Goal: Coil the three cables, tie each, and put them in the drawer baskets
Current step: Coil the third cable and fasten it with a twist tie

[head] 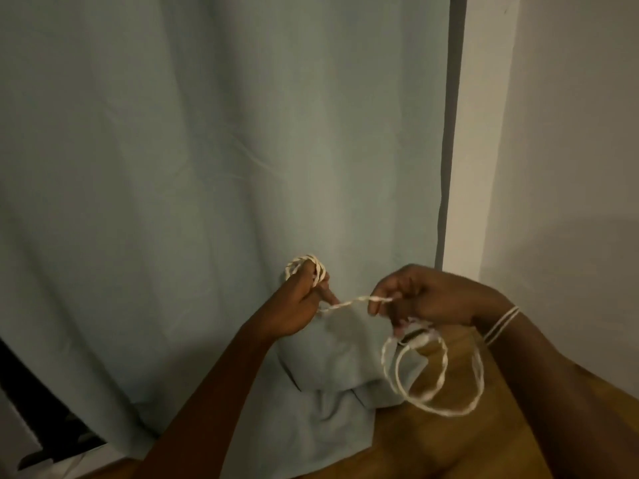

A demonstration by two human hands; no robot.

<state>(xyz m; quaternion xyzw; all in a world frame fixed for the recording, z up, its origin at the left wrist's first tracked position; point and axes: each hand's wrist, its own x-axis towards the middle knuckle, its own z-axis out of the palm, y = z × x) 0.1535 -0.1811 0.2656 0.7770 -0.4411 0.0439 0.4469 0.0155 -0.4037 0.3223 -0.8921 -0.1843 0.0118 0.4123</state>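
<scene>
A thin white braided cable (356,301) stretches between both hands in front of a curtain. My left hand (301,302) holds several small turns of it wound around the fingers, at the centre of the view. My right hand (425,295) pinches the cable a short way to the right. Below that hand the rest of the cable hangs in loose loops (432,375) over the floor. No drawer or basket is in sight.
A pale blue-grey curtain (207,167) fills most of the view and bunches on the wooden floor (449,444). A white wall (570,167) stands at the right. A dark object (41,409) sits at the lower left. A striped band circles my right wrist.
</scene>
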